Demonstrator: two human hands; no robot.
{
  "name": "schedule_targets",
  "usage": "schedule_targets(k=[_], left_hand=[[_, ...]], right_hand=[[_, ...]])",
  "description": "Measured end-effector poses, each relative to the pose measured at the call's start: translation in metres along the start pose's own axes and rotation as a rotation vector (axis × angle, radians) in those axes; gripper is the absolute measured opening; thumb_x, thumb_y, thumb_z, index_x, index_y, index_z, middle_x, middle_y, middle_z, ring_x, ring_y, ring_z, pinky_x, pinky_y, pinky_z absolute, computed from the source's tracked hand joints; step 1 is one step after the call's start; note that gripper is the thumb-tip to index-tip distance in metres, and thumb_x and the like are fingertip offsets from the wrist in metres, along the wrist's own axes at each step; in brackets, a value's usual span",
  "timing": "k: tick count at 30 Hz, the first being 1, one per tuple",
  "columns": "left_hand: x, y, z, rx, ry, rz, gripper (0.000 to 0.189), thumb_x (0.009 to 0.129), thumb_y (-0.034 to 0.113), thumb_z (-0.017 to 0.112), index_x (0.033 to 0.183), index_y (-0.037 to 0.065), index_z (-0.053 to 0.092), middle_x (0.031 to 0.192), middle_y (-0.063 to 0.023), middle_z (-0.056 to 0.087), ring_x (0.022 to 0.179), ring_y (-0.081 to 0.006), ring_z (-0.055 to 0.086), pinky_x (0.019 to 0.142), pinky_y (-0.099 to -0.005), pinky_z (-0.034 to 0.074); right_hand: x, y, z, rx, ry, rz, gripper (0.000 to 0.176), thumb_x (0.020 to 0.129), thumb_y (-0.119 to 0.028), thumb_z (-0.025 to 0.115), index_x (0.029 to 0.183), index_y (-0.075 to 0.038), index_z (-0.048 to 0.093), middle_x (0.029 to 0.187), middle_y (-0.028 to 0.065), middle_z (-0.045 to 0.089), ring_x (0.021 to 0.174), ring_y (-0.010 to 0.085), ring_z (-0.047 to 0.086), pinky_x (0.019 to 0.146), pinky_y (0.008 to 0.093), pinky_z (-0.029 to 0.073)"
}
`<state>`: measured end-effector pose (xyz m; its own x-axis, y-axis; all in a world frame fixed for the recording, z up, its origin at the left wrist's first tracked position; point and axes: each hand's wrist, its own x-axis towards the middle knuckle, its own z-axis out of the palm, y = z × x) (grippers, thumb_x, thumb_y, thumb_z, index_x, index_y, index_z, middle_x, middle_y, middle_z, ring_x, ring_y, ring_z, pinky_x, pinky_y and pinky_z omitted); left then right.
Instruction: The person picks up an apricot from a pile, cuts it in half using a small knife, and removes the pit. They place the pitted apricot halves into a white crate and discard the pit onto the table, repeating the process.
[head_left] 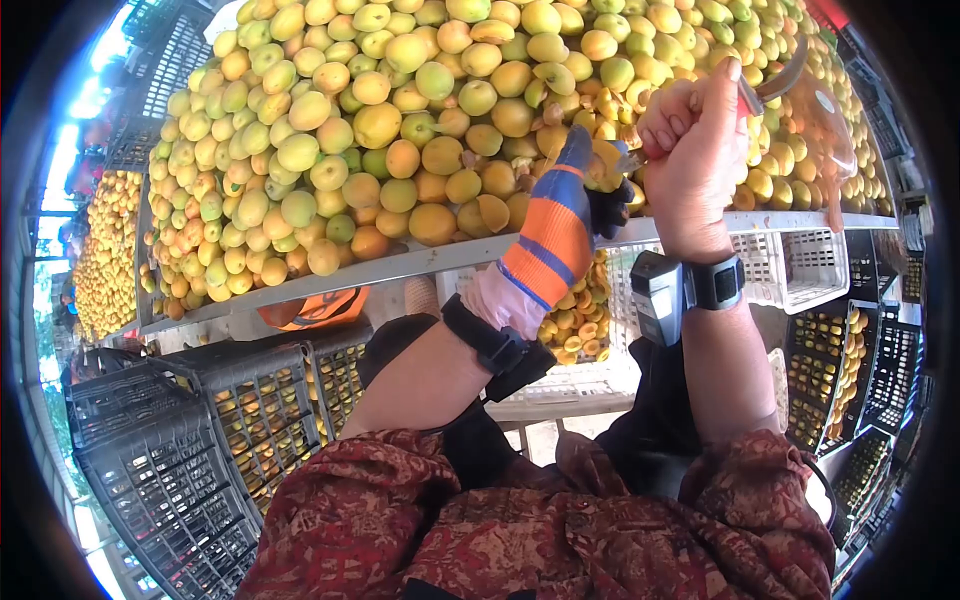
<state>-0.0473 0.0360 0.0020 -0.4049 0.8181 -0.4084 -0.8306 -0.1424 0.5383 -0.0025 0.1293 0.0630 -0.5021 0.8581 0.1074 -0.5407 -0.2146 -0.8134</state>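
My left hand, in an orange and blue glove, is closed around a yellow apricot over the front edge of the fruit pile. My bare right hand grips a knife, its curved blade and a bit of red handle sticking out past the thumb. From the other side of this fist, a short metal piece points at the apricot in my left hand. Around both hands lie whole apricots, green to orange, with some split pieces just beyond them.
The metal table edge runs below my hands. Under it, a white crate holds halved apricots. Black crates stand at left, and more fruit-filled crates at right. An orange mesh bag lies on the pile.
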Motion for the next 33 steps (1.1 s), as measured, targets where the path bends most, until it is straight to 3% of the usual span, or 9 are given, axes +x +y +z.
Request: schedule_targets(k=[4,7,12,14,18,20,23,30,33], left_hand=[[0.0,-0.008,0.011,0.015,0.15,-0.034,0.045,0.087,0.053,0.047,0.091,0.009,0.055,0.059,-0.0072,0.057,0.043,-0.0176,0.052,0.035,-0.027,0.035],[-0.003,-0.016,0.011,0.06,0.134,0.156,0.039,0.088,0.048,0.048,0.09,0.009,0.054,0.063,-0.0053,0.057,0.042,-0.0156,0.05,0.034,-0.0269,0.034],[0.004,-0.02,0.002,0.263,0.194,0.361,0.031,0.092,0.035,0.048,0.091,0.004,0.054,0.072,-0.0019,0.053,0.051,-0.0087,0.043,0.046,-0.0258,0.036],[0.006,-0.021,0.0,0.3,0.201,0.361,0.031,0.092,0.034,0.048,0.092,0.004,0.053,0.07,-0.0013,0.052,0.052,-0.0084,0.043,0.048,-0.0257,0.036],[0.002,-0.021,0.004,0.588,0.192,0.471,0.03,0.092,0.034,0.05,0.092,0.005,0.054,0.064,0.0015,0.048,0.051,-0.0078,0.042,0.047,-0.0249,0.035],[-0.001,-0.019,0.009,0.459,0.211,0.39,0.03,0.091,0.035,0.051,0.092,0.006,0.054,0.062,0.0023,0.046,0.05,-0.0073,0.041,0.045,-0.0243,0.034],[0.002,-0.018,0.01,0.342,0.23,0.326,0.03,0.09,0.037,0.052,0.093,0.007,0.053,0.06,0.0034,0.044,0.048,-0.0062,0.039,0.041,-0.0233,0.032],[-0.011,-0.018,0.013,0.441,0.062,0.506,0.025,0.094,0.029,0.047,0.095,0.005,0.052,0.069,0.0038,0.046,0.058,-0.0021,0.04,0.049,-0.0194,0.034],[0.002,-0.019,0.002,0.406,0.116,0.449,0.023,0.095,0.027,0.046,0.095,0.005,0.052,0.07,0.0043,0.046,0.059,-0.0026,0.04,0.05,-0.0202,0.034]], right_hand=[[-0.002,0.004,0.004,-0.114,0.028,-0.121,0.048,0.093,-0.04,0.046,0.057,-0.013,0.03,0.048,-0.0031,0.028,0.042,0.0077,0.025,0.039,0.023,0.021],[-0.006,0.009,0.005,-0.239,0.023,-0.173,0.05,0.093,-0.04,0.046,0.055,-0.012,0.03,0.047,-0.0027,0.029,0.041,0.0074,0.026,0.038,0.0227,0.022],[0.0,0.017,0.001,-0.144,0.012,-0.091,0.051,0.091,-0.043,0.049,0.056,-0.011,0.032,0.047,-0.0023,0.031,0.04,0.0071,0.026,0.038,0.0219,0.021],[0.007,0.021,-0.006,0.015,0.084,0.063,0.05,0.09,-0.044,0.05,0.056,-0.011,0.034,0.048,-0.0021,0.032,0.04,0.0073,0.027,0.038,0.0218,0.021],[-0.006,0.02,0.004,-0.263,0.031,-0.078,0.046,0.09,-0.042,0.051,0.059,-0.011,0.036,0.049,-0.0029,0.031,0.04,0.0075,0.027,0.038,0.0224,0.022],[-0.009,0.026,0.004,-0.269,-0.017,-0.091,0.046,0.091,-0.041,0.05,0.059,-0.013,0.033,0.049,-0.004,0.028,0.041,0.0075,0.025,0.038,0.023,0.02],[0.017,0.026,-0.021,0.155,0.055,0.214,0.046,0.089,-0.047,0.05,0.062,-0.014,0.033,0.051,-0.0023,0.031,0.04,0.0089,0.026,0.038,0.0235,0.02],[0.022,0.032,-0.028,0.348,0.15,0.464,0.044,0.09,-0.047,0.049,0.064,-0.015,0.031,0.054,-0.0031,0.027,0.045,0.0095,0.024,0.041,0.0233,0.022],[0.014,0.018,-0.013,0.255,-0.001,0.324,0.044,0.091,-0.045,0.047,0.063,-0.015,0.031,0.052,-0.0037,0.026,0.043,0.0082,0.022,0.039,0.0227,0.02]])
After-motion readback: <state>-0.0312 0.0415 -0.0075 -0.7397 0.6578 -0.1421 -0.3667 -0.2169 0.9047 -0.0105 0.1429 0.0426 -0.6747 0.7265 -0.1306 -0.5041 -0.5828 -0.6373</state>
